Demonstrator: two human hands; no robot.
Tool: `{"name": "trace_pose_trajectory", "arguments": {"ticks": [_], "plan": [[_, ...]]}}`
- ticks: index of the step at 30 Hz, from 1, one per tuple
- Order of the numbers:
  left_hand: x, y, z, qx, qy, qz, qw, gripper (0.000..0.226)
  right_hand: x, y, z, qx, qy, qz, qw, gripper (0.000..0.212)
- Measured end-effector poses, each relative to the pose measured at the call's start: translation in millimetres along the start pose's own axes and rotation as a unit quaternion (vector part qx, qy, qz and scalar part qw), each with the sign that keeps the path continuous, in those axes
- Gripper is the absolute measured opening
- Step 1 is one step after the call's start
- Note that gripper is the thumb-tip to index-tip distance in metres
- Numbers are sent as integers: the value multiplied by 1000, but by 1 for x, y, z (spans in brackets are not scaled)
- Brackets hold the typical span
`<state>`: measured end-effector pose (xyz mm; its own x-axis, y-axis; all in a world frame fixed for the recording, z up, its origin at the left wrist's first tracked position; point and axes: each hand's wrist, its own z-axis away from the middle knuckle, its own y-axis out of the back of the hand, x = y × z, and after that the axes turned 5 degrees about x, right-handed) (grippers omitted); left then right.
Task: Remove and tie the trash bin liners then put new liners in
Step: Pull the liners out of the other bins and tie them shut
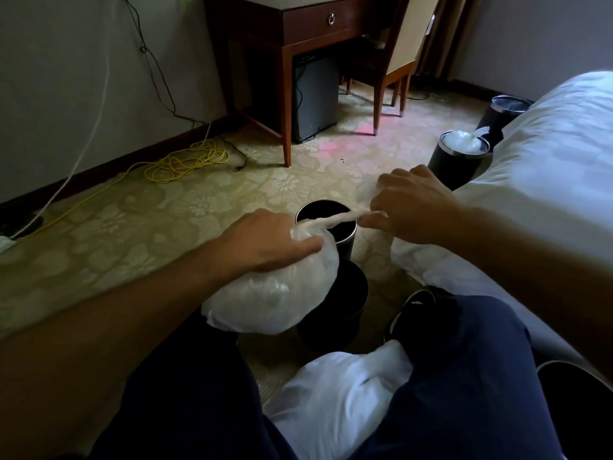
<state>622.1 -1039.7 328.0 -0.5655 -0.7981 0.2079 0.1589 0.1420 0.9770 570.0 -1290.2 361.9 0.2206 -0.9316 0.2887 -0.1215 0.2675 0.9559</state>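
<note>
A filled translucent white liner bag (275,293) hangs in front of my knees. My left hand (265,242) grips its gathered neck. My right hand (409,207) pinches the twisted end of the bag's top and holds it stretched out to the right. Below the bag stand two open black bins: one with a metal rim (326,224) farther off, and one all black (338,310) nearer me, partly hidden by the bag. Another white bag (335,400) lies on the floor between my legs.
A bed with white sheets (547,180) fills the right side. Two more black bins stand beside it, one (459,154) holding a tied white bag, one (504,111) behind. A wooden desk (298,38), a chair and a yellow cable coil (185,161) lie ahead on the carpet.
</note>
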Motion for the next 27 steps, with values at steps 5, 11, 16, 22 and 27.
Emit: {"name": "trace_pose_trajectory", "arguments": {"ticks": [5, 11, 16, 22, 27], "plan": [[-14, -10, -3, 9, 29, 1, 1000, 55, 0, -5, 6, -85, -70, -204, 973, 88], [-16, -18, 2, 37, 20, -67, 997, 40, -4, -12, 22, -123, -143, -623, 759, 55], [-6, -18, -1, 146, -145, -4, 979, 30, -11, -1, 21, -14, -190, -807, 560, 42], [9, -7, -1, -4, -96, 89, 991, 59, -23, 11, 14, -3, -141, -882, 449, 45], [6, -11, 4, -124, -81, 3, 989, 26, -7, 7, 3, 23, -102, -501, 859, 30]]}}
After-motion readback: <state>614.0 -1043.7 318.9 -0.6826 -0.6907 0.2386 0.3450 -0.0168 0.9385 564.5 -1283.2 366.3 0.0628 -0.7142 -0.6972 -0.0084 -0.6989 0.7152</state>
